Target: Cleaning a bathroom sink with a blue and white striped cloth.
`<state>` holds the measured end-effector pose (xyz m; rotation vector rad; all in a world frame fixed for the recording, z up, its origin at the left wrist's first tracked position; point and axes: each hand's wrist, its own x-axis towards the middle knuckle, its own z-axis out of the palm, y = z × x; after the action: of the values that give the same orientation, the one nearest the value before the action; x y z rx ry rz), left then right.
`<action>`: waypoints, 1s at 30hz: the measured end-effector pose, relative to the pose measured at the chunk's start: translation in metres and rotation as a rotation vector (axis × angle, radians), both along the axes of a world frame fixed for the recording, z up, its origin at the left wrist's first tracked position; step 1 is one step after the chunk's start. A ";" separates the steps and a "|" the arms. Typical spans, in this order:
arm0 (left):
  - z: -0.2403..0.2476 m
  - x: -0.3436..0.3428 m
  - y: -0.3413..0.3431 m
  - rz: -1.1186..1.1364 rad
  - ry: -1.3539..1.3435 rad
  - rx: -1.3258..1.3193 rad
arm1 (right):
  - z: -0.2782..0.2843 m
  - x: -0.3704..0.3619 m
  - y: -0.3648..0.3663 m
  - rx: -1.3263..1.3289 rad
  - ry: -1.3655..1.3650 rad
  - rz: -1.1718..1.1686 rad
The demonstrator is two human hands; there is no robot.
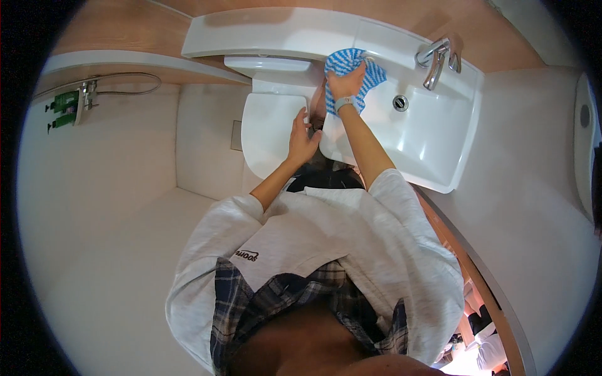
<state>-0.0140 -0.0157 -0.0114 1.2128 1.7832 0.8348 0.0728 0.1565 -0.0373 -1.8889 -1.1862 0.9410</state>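
My right hand (347,84) grips a blue-and-white striped cloth (346,61) and presses it on the left rim of the white sink (433,141). Part of the cloth spreads over the inner wall of the basin. A watch sits on my right wrist. My left hand (303,139) is held beside the right edge of the closed white toilet lid (269,128), fingers apart and holding nothing. Whether its fingertips touch the lid I cannot tell.
A chrome faucet (434,61) stands at the sink's back right, above the drain (401,103). A white ledge (269,31) runs behind toilet and sink. On the left wall, green bottles (64,109) hang beside a shower mixer (88,93). A wood-edged doorway is at lower right.
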 end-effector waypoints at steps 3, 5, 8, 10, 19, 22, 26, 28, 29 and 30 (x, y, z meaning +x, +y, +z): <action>0.028 0.007 -0.002 0.062 0.066 0.034 | -0.005 0.001 -0.029 0.032 -0.015 0.030; 0.036 0.012 -0.011 0.070 0.106 0.075 | -0.004 0.004 -0.056 0.011 -0.070 0.153; 0.045 0.023 -0.026 -0.021 0.268 0.271 | 0.002 0.013 -0.090 -0.121 -0.098 0.304; 0.050 0.038 -0.038 -0.087 0.359 0.334 | 0.007 0.023 -0.117 -0.169 -0.225 0.493; 0.055 0.075 -0.075 -0.416 0.295 0.392 | 0.043 0.095 -0.166 -0.030 -0.527 0.926; 0.061 0.091 -0.067 -0.586 0.366 0.384 | 0.043 0.147 -0.175 0.131 -0.680 1.038; 0.052 0.121 -0.051 -0.755 0.485 0.358 | 0.053 0.223 -0.190 0.113 -0.747 0.839; 0.043 0.140 -0.038 -0.839 0.320 0.414 | 0.063 0.260 -0.203 0.070 -0.882 0.704; 0.040 0.151 -0.037 -0.847 0.312 0.412 | 0.083 0.275 -0.208 -0.016 -0.943 0.664; 0.040 0.162 -0.038 -0.884 0.386 0.462 | 0.091 0.285 -0.210 -0.025 -0.944 0.664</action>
<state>0.1479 -0.0534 0.0290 2.3411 1.1058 0.4946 0.3580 -0.0536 0.0538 -2.0351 -2.4577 0.3054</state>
